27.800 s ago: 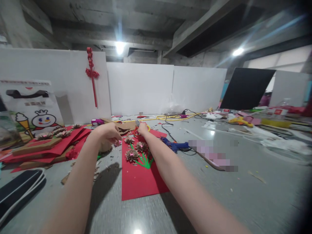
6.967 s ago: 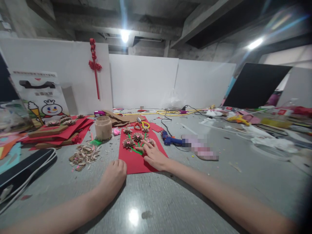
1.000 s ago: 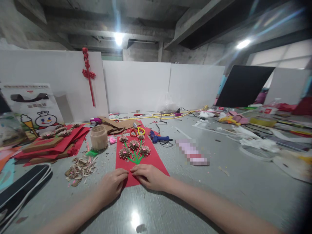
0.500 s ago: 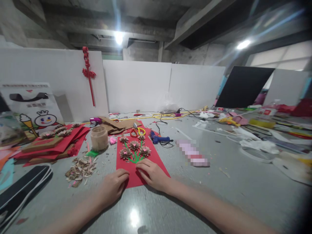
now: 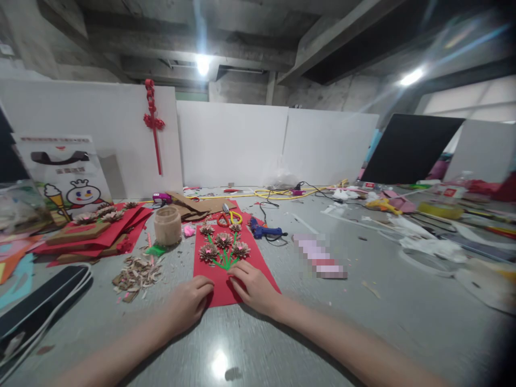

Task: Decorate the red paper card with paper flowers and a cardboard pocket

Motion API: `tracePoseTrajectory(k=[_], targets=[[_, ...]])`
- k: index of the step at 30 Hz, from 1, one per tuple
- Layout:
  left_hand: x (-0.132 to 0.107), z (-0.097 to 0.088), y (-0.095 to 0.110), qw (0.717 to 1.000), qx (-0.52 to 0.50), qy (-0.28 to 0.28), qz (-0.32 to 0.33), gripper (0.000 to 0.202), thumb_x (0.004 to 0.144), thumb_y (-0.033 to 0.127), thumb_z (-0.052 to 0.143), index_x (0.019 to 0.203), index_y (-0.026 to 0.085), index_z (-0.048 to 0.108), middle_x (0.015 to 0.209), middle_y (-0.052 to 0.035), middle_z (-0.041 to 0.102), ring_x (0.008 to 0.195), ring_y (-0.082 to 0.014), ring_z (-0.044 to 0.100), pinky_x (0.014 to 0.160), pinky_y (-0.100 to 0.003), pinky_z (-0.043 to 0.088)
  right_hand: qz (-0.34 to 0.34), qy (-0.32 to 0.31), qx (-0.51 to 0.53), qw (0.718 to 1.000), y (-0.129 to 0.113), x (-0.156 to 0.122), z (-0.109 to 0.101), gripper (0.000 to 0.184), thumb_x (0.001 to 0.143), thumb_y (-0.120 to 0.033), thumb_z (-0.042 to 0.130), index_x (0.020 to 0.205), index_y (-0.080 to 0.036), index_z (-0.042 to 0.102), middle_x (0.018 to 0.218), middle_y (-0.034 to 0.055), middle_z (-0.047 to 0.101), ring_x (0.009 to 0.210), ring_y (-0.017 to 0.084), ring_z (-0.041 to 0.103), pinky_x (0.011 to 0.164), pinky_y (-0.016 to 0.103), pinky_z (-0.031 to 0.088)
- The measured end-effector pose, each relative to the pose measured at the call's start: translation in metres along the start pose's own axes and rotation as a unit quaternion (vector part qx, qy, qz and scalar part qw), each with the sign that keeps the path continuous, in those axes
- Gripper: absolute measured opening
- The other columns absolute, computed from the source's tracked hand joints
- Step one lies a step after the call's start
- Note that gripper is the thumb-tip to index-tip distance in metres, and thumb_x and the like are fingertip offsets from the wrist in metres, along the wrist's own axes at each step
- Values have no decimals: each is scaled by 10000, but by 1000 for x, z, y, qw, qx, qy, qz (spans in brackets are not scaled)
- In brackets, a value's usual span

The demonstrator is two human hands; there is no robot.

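Note:
A red card (image 5: pixel 224 293) lies flat in front of me. Several brown layered flowers (image 5: pixel 223 241) with pink centres sit on its upper half, and green stems (image 5: pixel 224 263) run down from them and meet at one point. My right hand (image 5: pixel 255 287) is closed over that lower end of the stems, fingertips pressed together there; what exactly they pinch is partly hidden. My left hand (image 5: pixel 188 304) is closed with bent fingers on the card's left edge, near its bottom corner. Beyond the flowers, scissors (image 5: pixel 229 216) with red and yellow handles rest on red paper.
A blue glue gun (image 5: pixel 264 230) lies right of the card, near a blurred pinkish object (image 5: pixel 320 257). To the left are a jar (image 5: pixel 167 227), cardboard scraps (image 5: pixel 137 274), stacked red cards (image 5: pixel 91 236) and a black power strip (image 5: pixel 38 306). White scraps (image 5: pixel 433 246) and tape litter the right.
The view has turned slightly left, so the surroundings sit a little farther right. Both hands stay at nearly the same spots on the card.

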State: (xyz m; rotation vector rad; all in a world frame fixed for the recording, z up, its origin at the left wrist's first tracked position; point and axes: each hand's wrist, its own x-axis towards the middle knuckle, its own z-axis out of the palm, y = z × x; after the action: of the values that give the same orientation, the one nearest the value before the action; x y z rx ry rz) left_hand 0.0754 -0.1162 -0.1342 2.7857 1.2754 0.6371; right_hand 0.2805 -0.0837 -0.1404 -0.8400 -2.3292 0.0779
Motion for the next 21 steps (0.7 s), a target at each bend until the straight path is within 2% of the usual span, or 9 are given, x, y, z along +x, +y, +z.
tracePoseTrajectory(k=[5,9,12,15,17,21], targets=[[0,0,1,1000,8,-7,-4,314,776,60,341,914,163,604,946,-80,632,855,-176,590,742,-287,476,21,18,-11,1000,4,3,-2,188,818,-143,412,934,-171,557,912,70,586,858,165,524,754,290,443],[0,1,0,1000,0,-2,-4,315,768,54,333,912,160,593,956,-86,629,853,-177,589,738,-284,479,90,32,-91,991,31,21,-28,196,820,-142,405,928,-148,568,927,94,582,894,178,523,795,303,420],[1,1,1,1000,-1,7,1,316,761,54,338,914,171,589,939,-83,634,847,-175,590,725,-274,480,171,-10,-222,960,69,39,-56,219,806,-127,404,925,-126,588,949,116,590,937,213,513,821,320,390],[1,0,2,1000,-1,-1,-6,307,767,60,339,916,170,584,944,-83,631,853,-178,589,733,-280,482,283,-89,-325,898,107,53,-73,232,771,-128,440,932,-97,604,966,150,608,950,235,533,796,308,389],[1,0,2,1000,-1,-10,-11,299,771,64,340,917,164,580,951,-88,628,856,-184,588,740,-289,484,302,-146,-350,874,125,60,-74,236,761,-169,477,938,-100,616,989,160,617,975,242,542,793,304,390],[2,0,1,1000,1,-18,-10,310,762,52,340,934,169,571,973,-85,622,877,-186,583,751,-289,484,321,-194,-342,862,143,70,-63,208,751,-130,476,846,-107,659,877,154,666,867,227,610,740,293,412]])
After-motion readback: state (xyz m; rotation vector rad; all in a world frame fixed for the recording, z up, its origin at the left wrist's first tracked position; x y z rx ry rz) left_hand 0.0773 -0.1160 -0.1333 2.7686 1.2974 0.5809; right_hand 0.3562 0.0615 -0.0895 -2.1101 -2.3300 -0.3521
